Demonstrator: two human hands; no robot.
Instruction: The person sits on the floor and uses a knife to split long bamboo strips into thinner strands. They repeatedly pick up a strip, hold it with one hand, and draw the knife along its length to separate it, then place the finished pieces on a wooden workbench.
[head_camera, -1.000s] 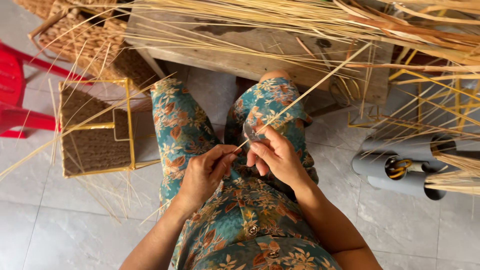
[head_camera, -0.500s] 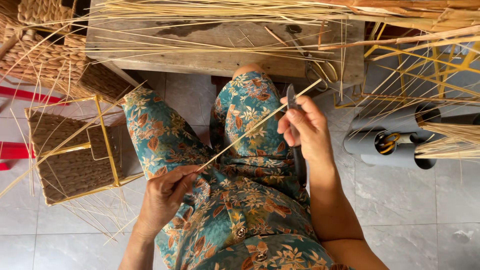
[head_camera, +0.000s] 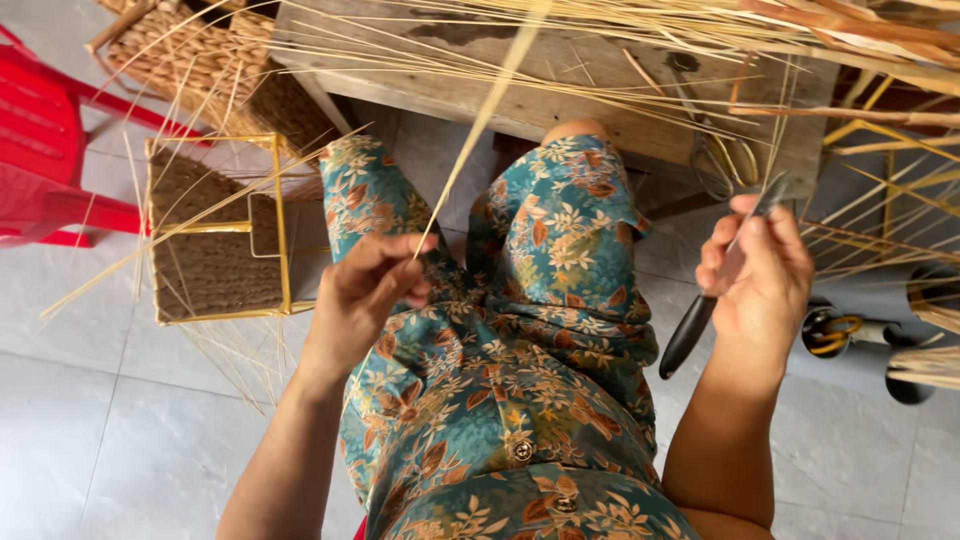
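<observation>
I sit with teal floral trousers (head_camera: 520, 330) over my knees. My left hand (head_camera: 368, 290) pinches the lower end of a long pale straw strip (head_camera: 480, 125), which rises up and away toward the bench. My right hand (head_camera: 760, 275) is closed around a knife (head_camera: 700, 315) with a black handle; its thin blade sticks up past my fingers. The two hands are well apart, left over my left thigh, right beyond my right knee.
A wooden bench (head_camera: 560, 95) ahead carries many loose straw strips and a pair of scissors (head_camera: 722, 160). A woven basket in a gold wire frame (head_camera: 215, 235) stands on the tiled floor at left, beside a red plastic chair (head_camera: 50, 170). Yellow wire frames (head_camera: 880, 190) and dark rolls (head_camera: 860, 335) lie right.
My hands have drawn apart: the right hand moved out to the right with the knife, and the strip now hangs from my left hand alone, pointing up.
</observation>
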